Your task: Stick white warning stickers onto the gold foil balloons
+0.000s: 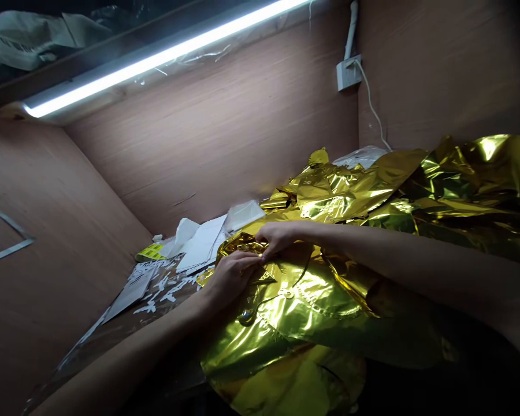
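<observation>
A large sheet of shiny gold foil (303,312) spreads in front of me and hangs over the table's near edge. My left hand (231,277) rests at the foil's left part, its fingers pressed together on the foil. From the right, my right hand (275,238) meets it, with thumb and forefinger pinched on the same spot of foil. The fingertips of both hands nearly touch. Whatever small piece may lie between them is hidden.
More crumpled gold foil (351,185) is heaped at the back right. White papers (203,245), a yellow-green sheet (151,252) and white scraps (169,289) lie at the left. A socket box (349,73) with a cable and a lit tube (169,58) are on the wooden walls.
</observation>
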Motion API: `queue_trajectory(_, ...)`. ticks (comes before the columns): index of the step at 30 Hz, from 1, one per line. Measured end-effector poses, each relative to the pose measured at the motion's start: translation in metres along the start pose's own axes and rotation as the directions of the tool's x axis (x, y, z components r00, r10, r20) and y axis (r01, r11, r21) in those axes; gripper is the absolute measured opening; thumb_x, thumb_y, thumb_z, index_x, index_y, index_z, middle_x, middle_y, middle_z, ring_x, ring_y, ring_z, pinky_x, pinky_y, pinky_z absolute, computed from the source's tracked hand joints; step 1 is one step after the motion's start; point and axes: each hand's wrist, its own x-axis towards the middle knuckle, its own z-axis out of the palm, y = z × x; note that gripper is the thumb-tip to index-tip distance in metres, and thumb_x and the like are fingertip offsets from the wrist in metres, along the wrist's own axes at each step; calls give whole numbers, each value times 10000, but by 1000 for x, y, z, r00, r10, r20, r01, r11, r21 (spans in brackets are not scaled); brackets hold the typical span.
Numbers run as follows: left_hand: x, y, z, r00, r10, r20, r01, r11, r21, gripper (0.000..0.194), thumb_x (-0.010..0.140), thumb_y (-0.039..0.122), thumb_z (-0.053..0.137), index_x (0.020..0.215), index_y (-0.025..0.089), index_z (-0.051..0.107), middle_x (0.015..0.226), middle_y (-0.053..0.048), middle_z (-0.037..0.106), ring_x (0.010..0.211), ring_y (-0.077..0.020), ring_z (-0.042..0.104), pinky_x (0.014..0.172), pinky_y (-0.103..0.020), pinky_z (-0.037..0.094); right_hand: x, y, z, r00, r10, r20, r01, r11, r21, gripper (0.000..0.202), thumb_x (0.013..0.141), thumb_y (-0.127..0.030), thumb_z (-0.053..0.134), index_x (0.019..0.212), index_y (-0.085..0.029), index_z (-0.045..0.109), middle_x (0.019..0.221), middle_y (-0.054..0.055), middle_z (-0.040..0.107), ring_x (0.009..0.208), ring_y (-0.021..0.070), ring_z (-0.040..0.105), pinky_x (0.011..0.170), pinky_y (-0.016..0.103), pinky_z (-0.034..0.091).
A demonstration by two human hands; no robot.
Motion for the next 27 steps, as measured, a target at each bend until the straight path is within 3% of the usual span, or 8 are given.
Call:
queue_trajectory(5,-7,1,1,996,-61,59,71,978,-198,280,966,186,583,1139,246,795,1221,-45,762,1093,-216,735,973,-355,580,-5,-6,-4,999,39,-10,-36,981,190,324,746,-370,762,986,-157,719,821,-3,701,736,164,602,619,245,397)
queue_trajectory(8,-14,1,-3,993,-57,106,84,958,-276,384,931,94,541,1195,246,774,1260,-37,746,1157,-207,711,1028,-340,551,-7,-6,1,995,-27,-94,57,941,334,317,726,-215,720,1038,-160,710,950,11,735,839,176,652,696,237,467)
queue_trajectory(12,-22,-2,-8,976,-106,193,168,925,-342,551,832,-5,526,1254,275,745,1194,-7,775,1020,-186,750,931,-288,566,-9,-10,12,970,-148,-193,216,887,409,289,729,-187,719,1015,-155,700,1017,31,745,901,184,679,780,262,515)
queue_trajectory(14,-26,-5,-9,970,-133,206,200,914,-353,478,826,15,560,1171,256,786,1080,-10,806,901,-179,754,826,-259,567,-11,-14,16,954,-199,-226,272,888,370,248,733,-206,739,975,-159,705,999,38,752,924,194,687,810,275,520)
queue_trajectory(18,-32,-11,-7,956,-291,-17,269,903,-335,64,821,199,751,820,164,804,694,-7,744,614,-131,641,624,-225,505,-15,-25,19,944,-264,-198,303,930,206,238,677,-104,688,898,-190,712,912,7,749,857,180,684,771,259,495)
queue_trajectory(20,-34,-13,-7,921,-356,-159,296,904,-310,168,732,267,859,756,149,743,653,12,676,604,-124,599,597,-227,496,-16,-28,20,946,-261,-190,290,946,145,352,612,-30,619,901,-207,716,895,-18,745,823,168,674,754,250,476)
queue_trajectory(23,-35,-13,-9,909,-319,-269,245,929,-276,384,652,337,930,925,149,736,871,-26,667,722,-149,627,619,-251,549,-16,-27,22,947,-250,-201,279,952,127,428,591,-17,578,942,-214,723,931,-22,751,845,172,676,771,255,469)
queue_trajectory(27,-34,-13,-11,950,-130,-282,78,979,-189,455,755,357,880,1180,249,758,1245,-107,647,1082,-244,643,917,-399,578,-16,-24,26,941,-274,-200,303,944,132,440,610,-38,576,994,-198,722,951,-3,744,864,183,668,789,270,467)
